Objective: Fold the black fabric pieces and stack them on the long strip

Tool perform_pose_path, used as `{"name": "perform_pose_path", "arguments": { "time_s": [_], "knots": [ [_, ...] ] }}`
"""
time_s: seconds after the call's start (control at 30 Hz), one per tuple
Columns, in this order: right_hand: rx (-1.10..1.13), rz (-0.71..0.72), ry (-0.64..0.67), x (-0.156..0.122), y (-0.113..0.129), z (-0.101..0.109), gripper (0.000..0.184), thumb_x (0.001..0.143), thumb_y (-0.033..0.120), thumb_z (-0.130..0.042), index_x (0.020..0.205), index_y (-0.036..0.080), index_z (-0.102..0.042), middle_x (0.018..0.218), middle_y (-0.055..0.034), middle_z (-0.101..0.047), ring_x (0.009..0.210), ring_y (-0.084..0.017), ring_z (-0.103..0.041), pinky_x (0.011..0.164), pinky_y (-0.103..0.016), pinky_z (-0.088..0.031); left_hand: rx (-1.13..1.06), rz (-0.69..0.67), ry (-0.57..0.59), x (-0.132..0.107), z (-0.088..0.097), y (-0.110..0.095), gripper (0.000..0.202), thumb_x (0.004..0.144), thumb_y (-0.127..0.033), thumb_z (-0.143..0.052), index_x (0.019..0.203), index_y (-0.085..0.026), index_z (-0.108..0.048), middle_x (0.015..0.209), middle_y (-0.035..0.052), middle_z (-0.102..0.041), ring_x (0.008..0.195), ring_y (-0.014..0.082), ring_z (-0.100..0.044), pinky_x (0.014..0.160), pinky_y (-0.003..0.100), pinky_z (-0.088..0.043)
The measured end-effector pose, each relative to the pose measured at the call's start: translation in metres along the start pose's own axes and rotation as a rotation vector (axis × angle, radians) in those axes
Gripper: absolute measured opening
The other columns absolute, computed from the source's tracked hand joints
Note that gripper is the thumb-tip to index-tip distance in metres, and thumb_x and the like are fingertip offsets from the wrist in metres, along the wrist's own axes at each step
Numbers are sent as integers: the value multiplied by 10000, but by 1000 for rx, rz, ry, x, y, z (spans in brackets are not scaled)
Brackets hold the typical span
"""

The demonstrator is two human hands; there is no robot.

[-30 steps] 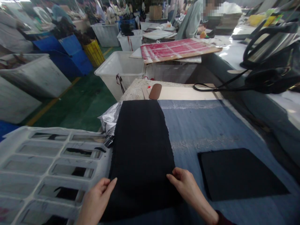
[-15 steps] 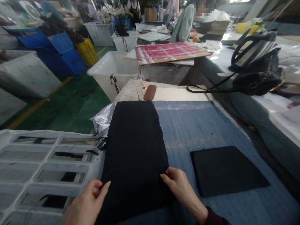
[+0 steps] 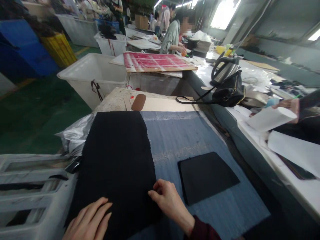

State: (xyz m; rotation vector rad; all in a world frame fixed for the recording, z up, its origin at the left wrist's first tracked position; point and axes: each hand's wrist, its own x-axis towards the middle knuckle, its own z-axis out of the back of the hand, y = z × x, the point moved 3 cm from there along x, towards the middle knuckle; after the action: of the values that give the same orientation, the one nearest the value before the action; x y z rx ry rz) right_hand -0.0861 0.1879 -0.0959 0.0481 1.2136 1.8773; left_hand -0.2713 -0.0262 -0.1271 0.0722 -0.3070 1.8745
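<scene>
A long stack of black fabric (image 3: 117,160) lies on the blue-covered table (image 3: 175,136), running away from me. My left hand (image 3: 87,221) rests flat on its near left part with fingers stretched out. My right hand (image 3: 166,198) pinches the right edge of the black fabric near me, fingers curled. A smaller black fabric piece (image 3: 206,175) lies flat to the right of that hand.
A white slatted crate (image 3: 27,196) stands at my left. A brown oval piece (image 3: 139,102) lies on a pale board at the table's far end. A black handbag (image 3: 228,93) sits on the right bench. White bins (image 3: 92,76) and another person (image 3: 172,35) are beyond.
The view has swung to the right. My left hand has moved from the fabric's left edge onto its top and flattened. My right hand keeps its pinch on the right edge.
</scene>
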Motion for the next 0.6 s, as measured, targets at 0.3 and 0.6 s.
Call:
{"name": "perform_pose_path", "arguments": {
  "time_s": [0.3, 0.6],
  "knots": [
    [-656, 139, -379, -17, -56, 100, 63, 843, 228, -573, 894, 193, -578, 890, -61, -591, 817, -223, -579, 697, -296, -408, -75, -46, -93, 17, 24, -24, 332, 924, -485, -476, 1102, -265, -651, 1114, 25, -688, 968, 203, -655, 787, 308, -515],
    [-364, 68, -382, -5, -83, 120, 126, 732, 107, -490, 693, 184, -581, 713, -31, -567, 679, -186, -536, 660, -300, -352, -403, -157, 127, 96, 24, -173, 264, 917, -175, -481, 1126, -229, -633, 1197, 33, -654, 1023, 204, -615, 838, 333, -510]
  ]
}}
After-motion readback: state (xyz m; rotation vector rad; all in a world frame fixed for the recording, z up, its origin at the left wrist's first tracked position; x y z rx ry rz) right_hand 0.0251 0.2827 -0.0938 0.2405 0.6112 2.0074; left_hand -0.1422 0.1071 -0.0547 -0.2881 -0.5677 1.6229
